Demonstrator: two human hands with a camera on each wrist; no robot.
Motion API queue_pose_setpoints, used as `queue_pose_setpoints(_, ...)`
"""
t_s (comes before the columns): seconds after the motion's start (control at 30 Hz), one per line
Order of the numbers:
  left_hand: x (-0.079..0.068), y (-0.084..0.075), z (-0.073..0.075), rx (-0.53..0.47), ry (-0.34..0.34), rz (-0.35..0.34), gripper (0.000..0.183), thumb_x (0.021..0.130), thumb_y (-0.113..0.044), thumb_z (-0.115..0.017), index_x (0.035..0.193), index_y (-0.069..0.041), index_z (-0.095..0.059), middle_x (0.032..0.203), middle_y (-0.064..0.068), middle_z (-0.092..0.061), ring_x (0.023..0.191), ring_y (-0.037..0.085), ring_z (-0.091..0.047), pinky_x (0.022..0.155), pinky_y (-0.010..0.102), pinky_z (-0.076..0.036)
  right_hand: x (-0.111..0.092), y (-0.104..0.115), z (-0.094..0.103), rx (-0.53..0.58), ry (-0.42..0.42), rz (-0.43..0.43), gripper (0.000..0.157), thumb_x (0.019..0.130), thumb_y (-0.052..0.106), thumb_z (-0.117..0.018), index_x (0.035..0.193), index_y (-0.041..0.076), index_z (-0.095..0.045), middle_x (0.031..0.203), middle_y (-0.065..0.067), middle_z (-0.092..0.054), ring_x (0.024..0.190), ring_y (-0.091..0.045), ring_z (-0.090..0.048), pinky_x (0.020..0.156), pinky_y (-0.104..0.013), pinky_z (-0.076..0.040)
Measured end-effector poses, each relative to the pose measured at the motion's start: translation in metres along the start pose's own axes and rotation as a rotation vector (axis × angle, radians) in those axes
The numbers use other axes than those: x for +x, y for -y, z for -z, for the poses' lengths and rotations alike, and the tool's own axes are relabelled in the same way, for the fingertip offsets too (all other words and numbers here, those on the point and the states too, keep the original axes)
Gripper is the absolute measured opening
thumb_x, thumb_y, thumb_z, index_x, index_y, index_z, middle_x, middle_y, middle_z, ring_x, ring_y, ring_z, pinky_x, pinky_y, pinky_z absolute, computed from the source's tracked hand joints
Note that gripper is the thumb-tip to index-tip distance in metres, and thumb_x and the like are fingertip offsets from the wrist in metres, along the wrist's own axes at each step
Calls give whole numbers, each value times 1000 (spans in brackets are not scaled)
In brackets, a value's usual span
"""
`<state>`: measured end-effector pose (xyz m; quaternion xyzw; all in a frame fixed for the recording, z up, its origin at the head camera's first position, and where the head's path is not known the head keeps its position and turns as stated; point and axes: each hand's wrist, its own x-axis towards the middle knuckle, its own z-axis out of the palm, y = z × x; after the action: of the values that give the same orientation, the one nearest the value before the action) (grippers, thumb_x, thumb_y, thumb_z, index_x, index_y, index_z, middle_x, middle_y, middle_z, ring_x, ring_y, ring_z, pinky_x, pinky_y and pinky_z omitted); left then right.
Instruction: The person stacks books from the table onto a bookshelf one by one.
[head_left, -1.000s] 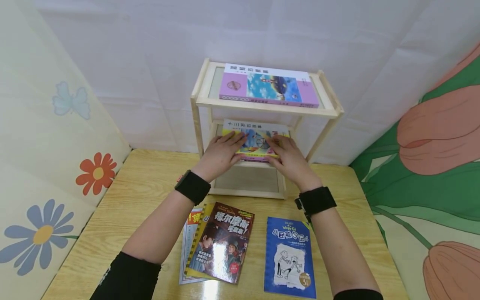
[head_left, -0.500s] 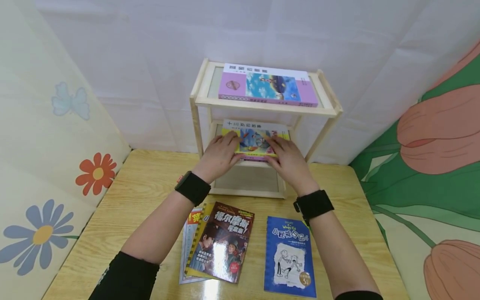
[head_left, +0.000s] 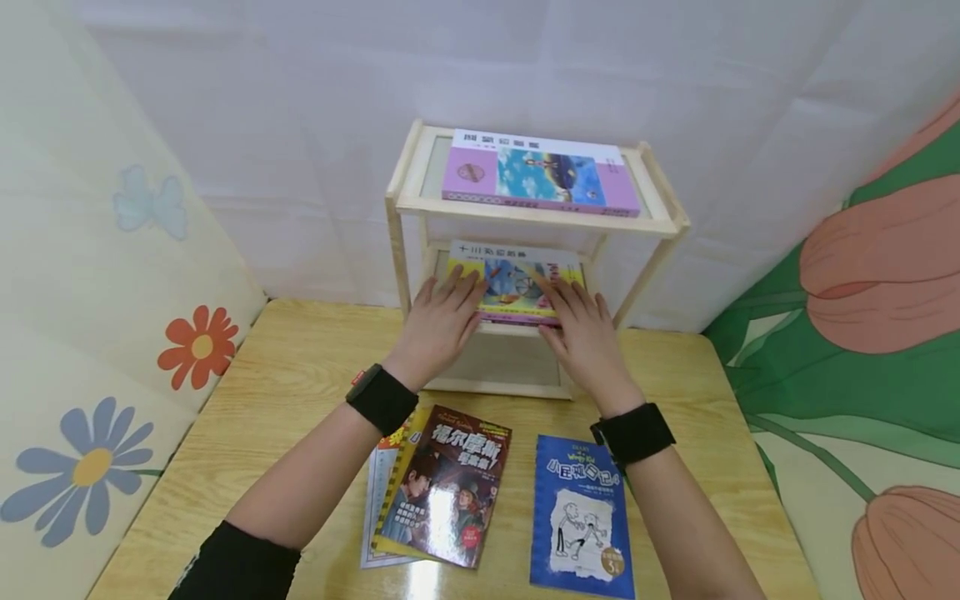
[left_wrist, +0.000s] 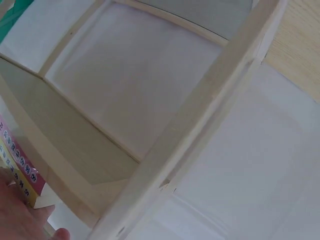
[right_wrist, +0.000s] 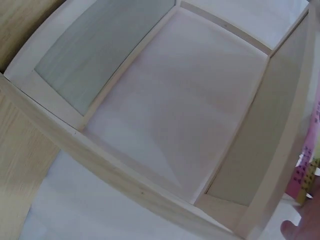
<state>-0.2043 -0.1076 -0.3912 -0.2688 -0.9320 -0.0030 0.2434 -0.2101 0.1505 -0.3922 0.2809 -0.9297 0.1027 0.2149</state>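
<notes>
On the middle shelf of a small wooden rack (head_left: 495, 387) lies a book with a yellow, white and blue cover (head_left: 512, 283), stacked on a pink-spined book (head_left: 517, 317). My left hand (head_left: 437, 321) lies at the left end of the stack, its fairly straight fingers over the yellow cover. At the right end, my right hand (head_left: 588, 337) touches the same cover with extended fingers, thumb near the front edge. In the left wrist view, fingers are beside the yellow spine (left_wrist: 21, 181). The right wrist view has the pink spine (right_wrist: 301, 175) next to the fingertips.
A thick pink book (head_left: 543, 173) lies on the top shelf. On the wooden table (head_left: 315, 350) in front are a dark-brown comic book (head_left: 450, 492) overlapping other books and a blue book (head_left: 581, 517). Rack posts (head_left: 399, 262) stand close beside both hands.
Both hands' fingers have straightened and spread a little on the yellow book, and the thumbs have shifted slightly from its front edge. The books stay where they were.
</notes>
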Motion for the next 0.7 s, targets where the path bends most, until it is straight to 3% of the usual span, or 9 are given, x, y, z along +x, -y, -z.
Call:
queue_pose_setpoints(0.2, -14, -10, 3, -19, -6, -42, 60, 99, -36, -39, 151, -11, -21, 152, 11, -18, 138, 27, -8, 107, 54, -16, -19, 1, 4, 43, -130, 36, 57, 93, 37, -51, 142, 8, -39, 147, -15, -30, 134, -32, -21, 107, -54, -9)
queue_pose_setpoints(0.33, -29, -27, 4, -41, -1, -102, 64, 97, -36, -44, 150, -9, -20, 153, 12, -13, 138, 28, -6, 108, 54, -13, -38, 10, 5, 110, -258, 109, 47, 89, 28, -54, 127, 0, -51, 138, -17, -40, 127, -34, -32, 105, -53, -19)
queue_pose_setpoints(0.43, -43, -44, 2, -61, 32, -141, 65, 96, -37, -46, 149, -8, -23, 153, 13, -13, 138, 29, -5, 109, 52, -9, -57, 21, 2, 139, -288, 134, 43, 88, 26, -56, 121, -2, -54, 132, -18, -46, 121, -34, -39, 101, -52, -28)
queue_pose_setpoints(0.53, -63, -63, -4, -33, 115, -186, 66, 95, -42, -45, 148, -7, -27, 152, 14, -15, 138, 29, -9, 109, 51, -12, -81, 34, -7, 144, -230, 114, 43, 88, 26, -55, 122, -1, -54, 132, -17, -46, 120, -33, -41, 98, -52, -32)
queue_pose_setpoints(0.7, -98, -92, -20, 83, 332, -245, 70, 96, -53, -37, 149, -8, -26, 152, 15, -14, 137, 28, -12, 106, 49, -23, -126, 54, -33, 147, -23, -10, 52, 87, 27, -61, 128, -1, -49, 137, -19, -40, 123, -33, -38, 97, -52, -34)
